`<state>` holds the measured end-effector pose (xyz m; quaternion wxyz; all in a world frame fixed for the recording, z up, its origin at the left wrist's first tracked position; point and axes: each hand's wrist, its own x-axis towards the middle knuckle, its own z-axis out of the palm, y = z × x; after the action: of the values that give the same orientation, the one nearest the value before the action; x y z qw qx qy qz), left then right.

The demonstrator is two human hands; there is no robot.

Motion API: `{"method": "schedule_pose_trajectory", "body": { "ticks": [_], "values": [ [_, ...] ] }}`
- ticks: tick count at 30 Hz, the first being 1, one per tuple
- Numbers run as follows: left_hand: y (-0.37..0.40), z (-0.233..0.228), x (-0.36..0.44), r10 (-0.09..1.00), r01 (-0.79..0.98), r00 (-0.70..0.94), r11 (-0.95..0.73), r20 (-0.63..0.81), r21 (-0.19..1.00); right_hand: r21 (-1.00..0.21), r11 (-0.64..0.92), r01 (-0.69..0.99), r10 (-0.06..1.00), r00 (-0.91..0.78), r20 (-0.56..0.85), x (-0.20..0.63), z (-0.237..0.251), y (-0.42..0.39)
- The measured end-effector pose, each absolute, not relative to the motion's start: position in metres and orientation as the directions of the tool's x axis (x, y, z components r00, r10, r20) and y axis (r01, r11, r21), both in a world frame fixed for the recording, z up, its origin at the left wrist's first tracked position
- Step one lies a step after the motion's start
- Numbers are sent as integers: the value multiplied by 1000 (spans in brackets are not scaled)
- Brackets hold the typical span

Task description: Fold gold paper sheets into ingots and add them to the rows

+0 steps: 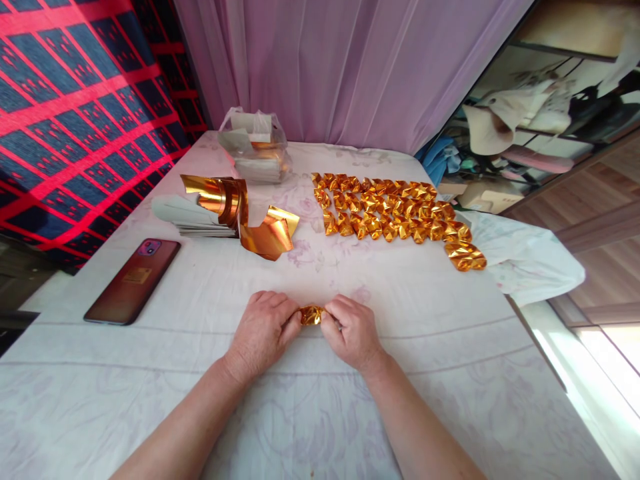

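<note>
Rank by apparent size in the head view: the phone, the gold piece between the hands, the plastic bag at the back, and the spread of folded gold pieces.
1. Spread of folded gold pieces.
2. Phone and plastic bag look close; the bag lies farther back, so I won't rank them.
3. Gold piece pinched between the left hand and right hand.

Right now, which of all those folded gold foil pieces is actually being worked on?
The small crumpled gold foil piece pinched between the left hand and right hand; the other folded gold pieces lie untouched in rows farther back.
</note>
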<state>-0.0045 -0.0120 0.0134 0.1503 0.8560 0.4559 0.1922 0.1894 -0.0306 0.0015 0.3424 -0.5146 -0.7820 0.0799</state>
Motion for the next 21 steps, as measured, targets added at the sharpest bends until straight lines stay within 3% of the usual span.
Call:
{"method": "schedule_pose_trajectory", "body": {
  "ticks": [12, 18, 21],
  "values": [
    [-10, 12, -6, 807, 668, 542, -583, 235, 463, -571, 447, 688, 891, -287, 351, 189, 1, -30],
    [-11, 14, -7, 822, 737, 519, -569, 235, 364, -541, 463, 702, 876, -269, 400, 188, 0, -31],
    [-12, 15, -7, 788, 660, 565, -610, 244, 439, -575, 470, 670, 875, -265, 406, 188, 0, -32]
  ]
}}
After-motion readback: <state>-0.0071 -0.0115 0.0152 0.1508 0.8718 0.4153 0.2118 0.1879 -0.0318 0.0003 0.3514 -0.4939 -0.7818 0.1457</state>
